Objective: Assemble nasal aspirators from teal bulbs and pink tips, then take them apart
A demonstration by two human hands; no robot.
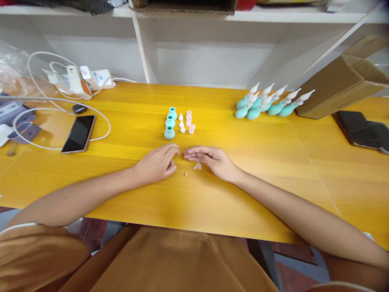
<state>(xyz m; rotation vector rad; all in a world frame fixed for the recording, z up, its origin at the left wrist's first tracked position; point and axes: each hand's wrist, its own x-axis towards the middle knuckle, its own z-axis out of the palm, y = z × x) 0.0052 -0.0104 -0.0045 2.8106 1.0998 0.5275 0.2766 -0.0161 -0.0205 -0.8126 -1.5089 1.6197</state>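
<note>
Three teal bulbs (169,122) are stood mouth-up in a column on the bench (231,207), likely so the openings can be reached; white cones (181,124) and pink pieces (189,121) are lined up just beside, apparently sorted by type; the left hand (156,164) is held with fingers curled, contents can't be told; the right hand (214,160) is loosely extended, nothing seen gripped; clear rings (197,166) are bunched by its thumb, probably against scattering; a tiny pink bit (186,174) is set between the hands, bodyward; nozzled bulbs (276,108) are grouped well apart at right, presumably against mix-up.
</note>
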